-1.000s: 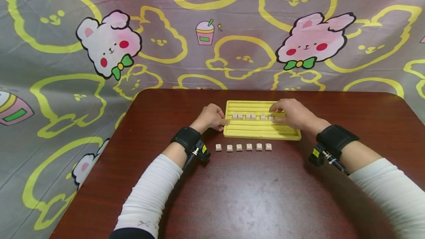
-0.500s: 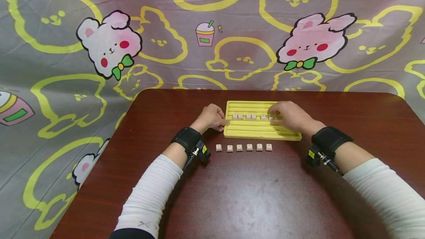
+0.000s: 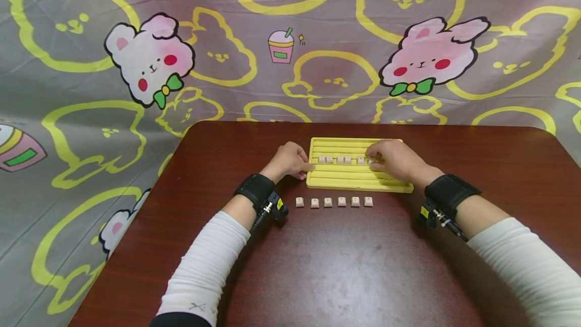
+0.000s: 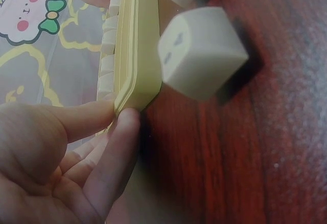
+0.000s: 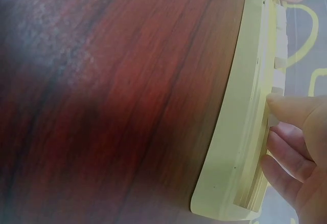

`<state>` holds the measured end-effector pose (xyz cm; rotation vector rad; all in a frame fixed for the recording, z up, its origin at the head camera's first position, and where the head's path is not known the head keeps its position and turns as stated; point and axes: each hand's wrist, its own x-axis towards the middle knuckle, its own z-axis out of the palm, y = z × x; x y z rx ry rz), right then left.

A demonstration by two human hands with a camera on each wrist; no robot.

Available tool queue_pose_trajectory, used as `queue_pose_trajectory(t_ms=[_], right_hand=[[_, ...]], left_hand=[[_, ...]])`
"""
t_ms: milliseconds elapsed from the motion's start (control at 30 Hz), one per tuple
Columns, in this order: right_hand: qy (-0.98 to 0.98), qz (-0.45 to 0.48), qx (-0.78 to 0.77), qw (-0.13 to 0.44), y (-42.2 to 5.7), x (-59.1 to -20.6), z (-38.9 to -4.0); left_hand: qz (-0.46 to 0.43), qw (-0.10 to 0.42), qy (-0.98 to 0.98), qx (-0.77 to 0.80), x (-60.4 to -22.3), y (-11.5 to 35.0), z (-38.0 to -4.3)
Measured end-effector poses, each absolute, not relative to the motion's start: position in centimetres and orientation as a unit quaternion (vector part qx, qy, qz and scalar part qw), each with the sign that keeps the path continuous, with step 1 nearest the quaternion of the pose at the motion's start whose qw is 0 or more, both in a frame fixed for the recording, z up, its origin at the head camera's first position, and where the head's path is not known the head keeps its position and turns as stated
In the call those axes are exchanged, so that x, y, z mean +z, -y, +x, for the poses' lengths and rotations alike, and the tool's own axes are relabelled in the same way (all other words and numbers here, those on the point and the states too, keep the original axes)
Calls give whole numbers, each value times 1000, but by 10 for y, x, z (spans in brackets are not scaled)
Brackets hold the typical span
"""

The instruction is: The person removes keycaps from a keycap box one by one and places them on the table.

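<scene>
A yellow ridged tray (image 3: 354, 181) lies on the table, with a row of pale keycaps (image 3: 347, 159) standing along one of its middle ridges. My left hand (image 3: 290, 159) pinches the tray's left end; in the left wrist view the thumb and a finger press on either side of its corner (image 4: 134, 93). Over the right part of the row, my right hand (image 3: 397, 159) pinches the rightmost keycap (image 3: 371, 161), mostly covered by the fingers. The right wrist view shows that keycap (image 5: 273, 120) between thumb and fingers, down at the ridge.
In front of the tray, several more keycaps (image 3: 342, 202) stand in a line on the dark red-brown table (image 3: 354, 266). One of these keycaps (image 4: 204, 52) looms close in the left wrist view. Behind the table hangs a cartoon-printed cloth (image 3: 336, 29).
My right hand has shifted slightly left along the row, its fingers staying around the rightmost keycap. The left hand keeps its grip on the tray, and the front line of keycaps stays put.
</scene>
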<state>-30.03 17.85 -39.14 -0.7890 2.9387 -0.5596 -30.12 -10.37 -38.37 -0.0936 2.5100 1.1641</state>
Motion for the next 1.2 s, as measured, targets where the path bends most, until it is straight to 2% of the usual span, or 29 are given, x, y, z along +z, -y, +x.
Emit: queue_pose_trajectory(t_ms=[1200], right_hand=[[-950, -248, -192, 8, -177, -388, -298]], left_hand=[[-34, 183, -887, 423, -384, 103, -299]])
